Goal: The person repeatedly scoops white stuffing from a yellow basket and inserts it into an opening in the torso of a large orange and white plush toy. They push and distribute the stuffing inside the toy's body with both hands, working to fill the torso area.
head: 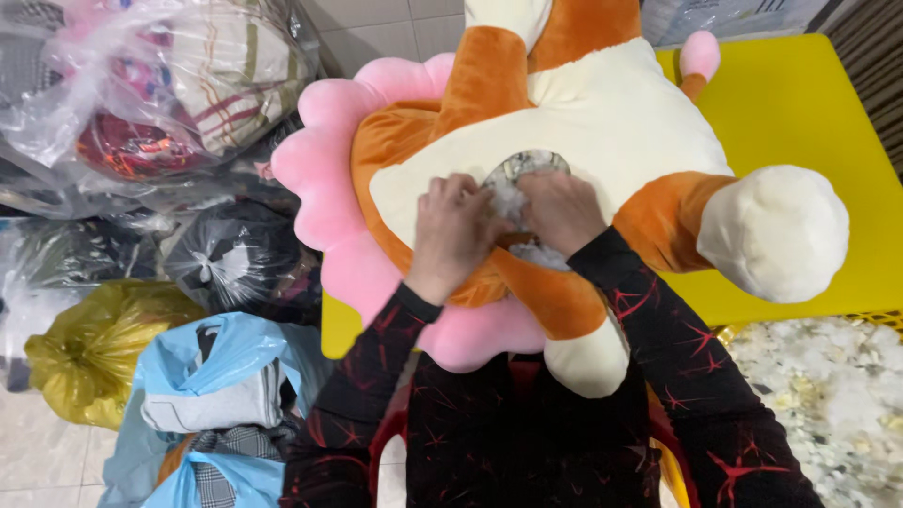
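A big plush toy, orange and cream with a pink petal mane, lies belly-up across a yellow table and my lap. An opening in its belly shows white stuffing. My left hand presses on the cream belly at the left edge of the opening, fingers curled into the stuffing. My right hand grips the opening's right edge, with a tuft of white filling between both hands. Both sleeves are black with red crack lines.
Clear plastic bags of soft toys pile up at the left, with a black bag, a yellow bag and blue bags of clothes below. Loose white stuffing heaps at the lower right.
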